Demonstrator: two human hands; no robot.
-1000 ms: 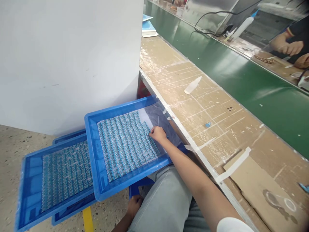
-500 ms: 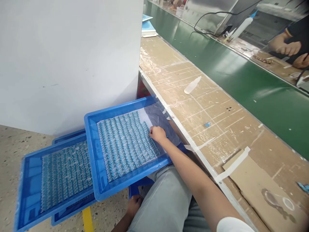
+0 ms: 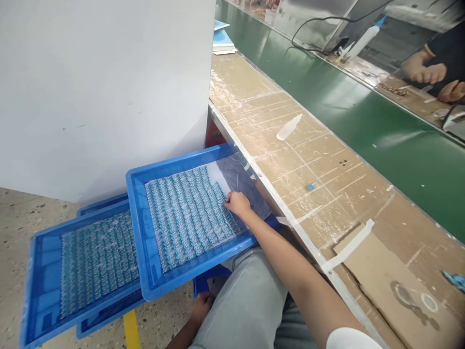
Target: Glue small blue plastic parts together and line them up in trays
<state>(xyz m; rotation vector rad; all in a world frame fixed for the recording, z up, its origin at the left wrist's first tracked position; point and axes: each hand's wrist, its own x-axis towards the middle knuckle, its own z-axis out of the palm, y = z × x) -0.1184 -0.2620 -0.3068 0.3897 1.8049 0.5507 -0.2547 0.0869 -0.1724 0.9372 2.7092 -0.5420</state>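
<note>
My right hand (image 3: 238,203) reaches into the upper blue tray (image 3: 145,271), its fingers curled and pinched at the right edge of the rows of small blue parts (image 3: 185,213) lying on a clear sheet. What the fingers hold, if anything, is too small to name. My left hand (image 3: 202,306) hangs low beside my knee, under the tray's front edge, with the fingers folded and partly hidden. A second blue tray (image 3: 43,271), also filled with rows of small blue parts, sits lower to the left.
A taped brown workbench (image 3: 319,184) runs along the right, with a white squeeze bottle (image 3: 288,127) lying on it. Beyond it runs a green conveyor belt (image 3: 381,121). Another person's hands (image 3: 432,75) work across the belt. A white panel (image 3: 105,87) stands behind the trays.
My right hand has stayed at the same spot on the rows of parts, with only slight finger movement. The view has shifted a little.
</note>
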